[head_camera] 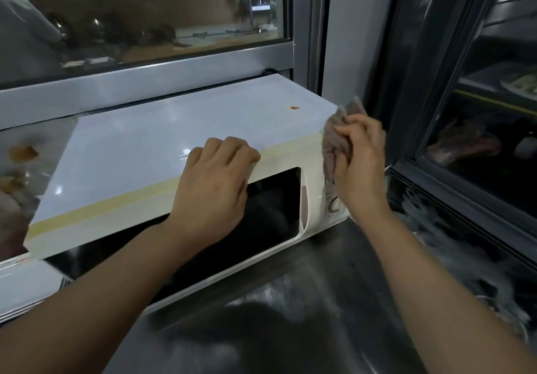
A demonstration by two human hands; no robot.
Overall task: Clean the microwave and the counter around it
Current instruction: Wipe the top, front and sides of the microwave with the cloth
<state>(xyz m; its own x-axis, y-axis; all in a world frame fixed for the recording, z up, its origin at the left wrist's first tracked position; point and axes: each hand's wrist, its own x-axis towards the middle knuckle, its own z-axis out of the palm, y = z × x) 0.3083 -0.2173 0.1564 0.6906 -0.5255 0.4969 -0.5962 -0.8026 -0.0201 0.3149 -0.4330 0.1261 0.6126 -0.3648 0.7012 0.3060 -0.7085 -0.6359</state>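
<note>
Evidently the right end of the microwave (162, 147) is being wiped: the appliance is seen standing on the steel surface (290, 309), pushed back under a window frame (145, 83), with a dark glass cabinet (479, 129) close beside its right side; a bunched greyish cloth (338, 135) is gripped in the right hand (359, 164), fingers and thumb curled round it, and is held against the upper right corner, above the control dial (334, 203); the left hand (215, 187) is laid over the top front edge above the dark door window (261, 214), its fingers curled onto the top panel, so that the casing appears to be steadied, nothing being held in it.

For the step to be done well, the bracing pressure would best be kept on the casing, so that the microwave is not shoved back toward the window frame; the cloth would best be opened out somewhat, since a tight wad meets the panel at few points; strokes would be better drawn from the top corner downward over the control panel, with care round the dial, which could be turned by a careless pass; the narrow side facing the cabinet is likely to be awkward and should be reached with the cloth flattened. A small orange mark (294, 108) remains on the top panel and should be taken up; the surface in front of the microwave looks smeared and is judged not yet cleaned.
</note>
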